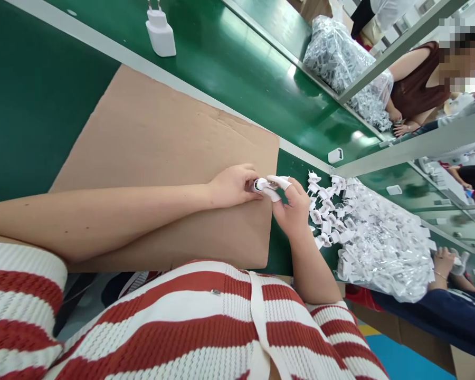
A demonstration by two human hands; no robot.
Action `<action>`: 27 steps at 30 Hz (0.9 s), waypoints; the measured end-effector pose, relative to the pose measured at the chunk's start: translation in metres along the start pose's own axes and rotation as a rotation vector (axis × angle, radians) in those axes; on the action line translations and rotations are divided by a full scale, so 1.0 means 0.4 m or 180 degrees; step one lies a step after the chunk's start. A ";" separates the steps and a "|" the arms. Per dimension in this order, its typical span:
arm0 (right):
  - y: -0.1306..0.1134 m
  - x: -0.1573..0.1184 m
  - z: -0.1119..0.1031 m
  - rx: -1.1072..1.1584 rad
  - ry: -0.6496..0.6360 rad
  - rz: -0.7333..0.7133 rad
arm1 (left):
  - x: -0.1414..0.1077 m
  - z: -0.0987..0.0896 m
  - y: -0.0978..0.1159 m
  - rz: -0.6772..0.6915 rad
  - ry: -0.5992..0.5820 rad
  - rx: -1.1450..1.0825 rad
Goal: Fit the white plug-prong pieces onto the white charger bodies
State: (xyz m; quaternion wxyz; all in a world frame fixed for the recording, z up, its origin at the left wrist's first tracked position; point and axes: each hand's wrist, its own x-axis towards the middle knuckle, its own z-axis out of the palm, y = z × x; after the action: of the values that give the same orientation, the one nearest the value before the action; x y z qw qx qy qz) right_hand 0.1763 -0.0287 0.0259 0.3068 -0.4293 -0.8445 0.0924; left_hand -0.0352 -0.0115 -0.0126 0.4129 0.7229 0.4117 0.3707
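Note:
Over the right end of a cardboard sheet, my two hands meet around a small white charger piece. My left hand is closed around its left end, where a dark opening with a bit of yellow shows. White covers sit on the thumb and index finger of my right hand, which pinches the other end; metallic pins seem to show between those fingertips. Whether this is one part or two joined parts, I cannot tell. Just right of my right hand lie several loose white plug pieces with pins.
A clear plastic bag full of white plug pieces lies at the right. Beyond a pale rail, the green belt carries a white charger and another charger. Another filled bag and a co-worker are across it.

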 end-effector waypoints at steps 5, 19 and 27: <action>-0.006 0.003 0.002 -0.0124 -0.0085 0.0067 | -0.002 -0.001 0.007 -0.0016 -0.0006 0.0013; -0.021 0.017 0.029 -0.0391 -0.0203 0.0195 | -0.005 0.009 -0.004 -0.0029 0.0128 0.0144; 0.054 -0.010 -0.176 -0.0001 -0.0240 0.1141 | 0.058 -0.066 0.015 -0.0807 0.0241 0.0025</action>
State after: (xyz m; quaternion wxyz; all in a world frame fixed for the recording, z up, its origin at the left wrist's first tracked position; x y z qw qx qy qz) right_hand 0.2344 -0.0261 0.0711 0.2535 -0.5691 -0.7654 0.1614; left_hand -0.0475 0.0152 0.0073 0.4378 0.6522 0.5165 0.3409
